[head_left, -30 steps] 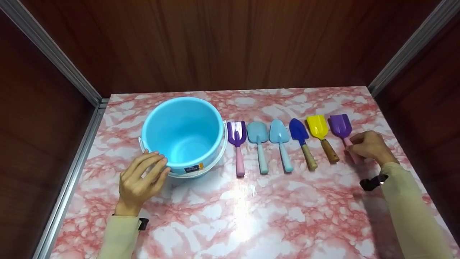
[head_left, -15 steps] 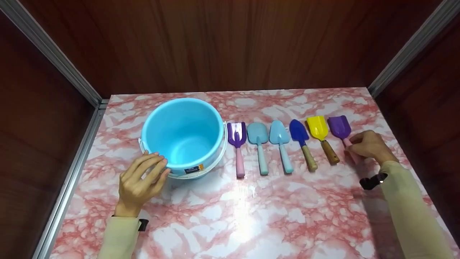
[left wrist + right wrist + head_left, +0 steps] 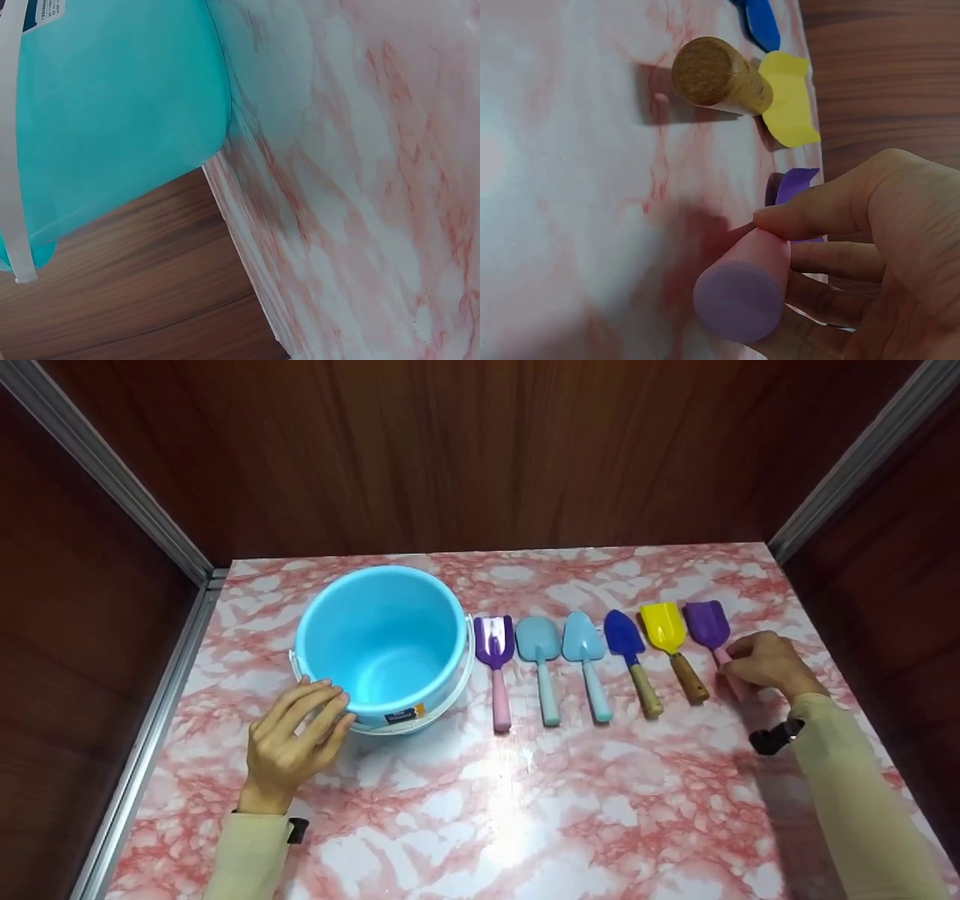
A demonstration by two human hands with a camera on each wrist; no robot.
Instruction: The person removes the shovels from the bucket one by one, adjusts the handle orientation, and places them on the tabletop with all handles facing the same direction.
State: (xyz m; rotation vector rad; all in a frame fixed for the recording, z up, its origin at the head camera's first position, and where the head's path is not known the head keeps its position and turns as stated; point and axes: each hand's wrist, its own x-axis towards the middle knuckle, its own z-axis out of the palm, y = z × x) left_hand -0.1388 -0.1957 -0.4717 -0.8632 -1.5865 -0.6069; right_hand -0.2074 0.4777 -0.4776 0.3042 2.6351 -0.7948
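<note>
A light blue bucket (image 3: pixel 390 637) with a white handle stands upright at the left of the table. My left hand (image 3: pixel 289 742) rests its fairly straight fingers on the bucket's near left rim. At the far right end of a row, my right hand (image 3: pixel 772 664) pinches the pink handle of a purple-bladed hand shovel (image 3: pixel 709 622). The right wrist view shows thumb and fingers on either side of that pink handle (image 3: pixel 742 292). Just left of it lies a yellow shovel (image 3: pixel 664 626) with a brown wooden handle.
Farther left in the row lie a dark blue trowel (image 3: pixel 622 634), a light blue trowel (image 3: pixel 583 637), a grey-green shovel (image 3: pixel 538 639) and another purple shovel (image 3: pixel 493 641) beside the bucket. Dark wood panels (image 3: pixel 480 450) enclose the marbled table (image 3: pixel 525 810) at the back and sides.
The purple shovel at the right end has shifted very slightly left with my right hand. My left hand keeps its place on the bucket rim.
</note>
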